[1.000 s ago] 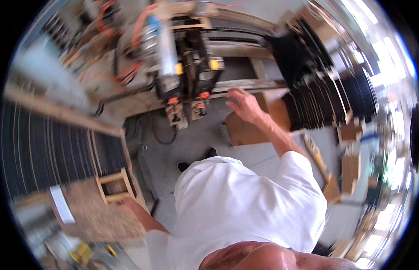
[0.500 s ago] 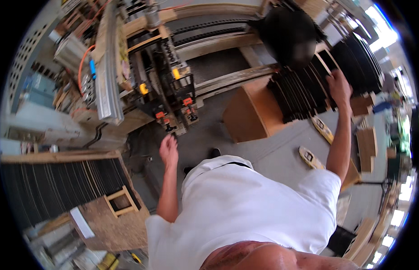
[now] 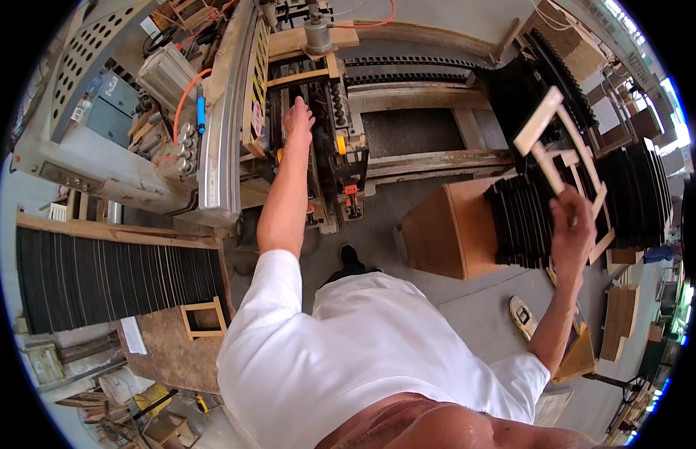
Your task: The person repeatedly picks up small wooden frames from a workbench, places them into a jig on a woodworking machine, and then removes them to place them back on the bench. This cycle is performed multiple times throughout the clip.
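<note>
My right hand [image 3: 572, 228] grips a pale wooden frame [image 3: 540, 120] by one of its bars, holding it raised and tilted. Below and behind it stand stacks of black-edged panels or frames [image 3: 516, 224]. My left hand [image 3: 298, 120] is stretched out over the machine's black clamp track [image 3: 339, 112], its fingers loosely apart and nothing seen in them. Just beyond those fingers a wooden bar [image 3: 299, 78] lies across the machine, beside a metal cylinder [image 3: 316, 35].
A wooden box [image 3: 441, 232] stands at the right of the machine. On the left, a long black stack [image 3: 116, 277] adjoins a brown board [image 3: 176, 363] bearing a small wooden frame [image 3: 203, 319]. A metal beam [image 3: 221, 172] juts toward me. Yellow pallet-truck parts [image 3: 523, 318] sit on the floor.
My left hand has moved forward from near my body to over the machine. My right hand has lifted the wooden frame from the black stack area and brought it nearer.
</note>
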`<state>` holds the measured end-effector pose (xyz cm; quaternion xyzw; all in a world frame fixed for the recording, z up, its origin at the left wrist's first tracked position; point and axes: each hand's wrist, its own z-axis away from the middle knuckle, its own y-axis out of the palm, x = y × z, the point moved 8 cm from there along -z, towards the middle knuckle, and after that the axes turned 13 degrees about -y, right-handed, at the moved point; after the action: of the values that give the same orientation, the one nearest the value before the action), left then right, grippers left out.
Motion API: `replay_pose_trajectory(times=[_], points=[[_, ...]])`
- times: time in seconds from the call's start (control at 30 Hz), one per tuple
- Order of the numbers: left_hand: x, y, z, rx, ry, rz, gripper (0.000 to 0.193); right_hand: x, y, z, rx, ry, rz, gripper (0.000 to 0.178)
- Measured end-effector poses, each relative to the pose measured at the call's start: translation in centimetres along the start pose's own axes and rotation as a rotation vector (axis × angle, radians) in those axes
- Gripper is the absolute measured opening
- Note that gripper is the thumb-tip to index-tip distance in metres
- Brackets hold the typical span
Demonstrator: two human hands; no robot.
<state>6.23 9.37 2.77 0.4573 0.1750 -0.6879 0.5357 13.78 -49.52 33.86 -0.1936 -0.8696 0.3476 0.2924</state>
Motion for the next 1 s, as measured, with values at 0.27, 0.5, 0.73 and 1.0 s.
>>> replay_pose_trajectory(times=[0.27, 0.5, 0.73, 1.0], points=[[-1.9, 2.7, -10.3, -0.019, -0.057, 0.485, 0.067, 7.4, 14.1, -3.7, 0.210, -0.301, -0.100, 0.017], [0.9, 1.4, -7.4, 0.052, -0.072, 0.553, 0.060, 11.3, 28.2, -8.8, 0.276, -0.574, -0.191, 0.013], [4.8, -0.7, 1.4, 0.312, -0.085, 0.604, 0.022, 18.1, 42.1, -13.1, 0.327, -0.823, -0.308, 0.016], [4.0, -0.2, 3.1, 0.499, -0.019, 0.653, 0.028, 19.8, 49.3, -11.8, 0.499, -0.935, -0.368, 0.029]])
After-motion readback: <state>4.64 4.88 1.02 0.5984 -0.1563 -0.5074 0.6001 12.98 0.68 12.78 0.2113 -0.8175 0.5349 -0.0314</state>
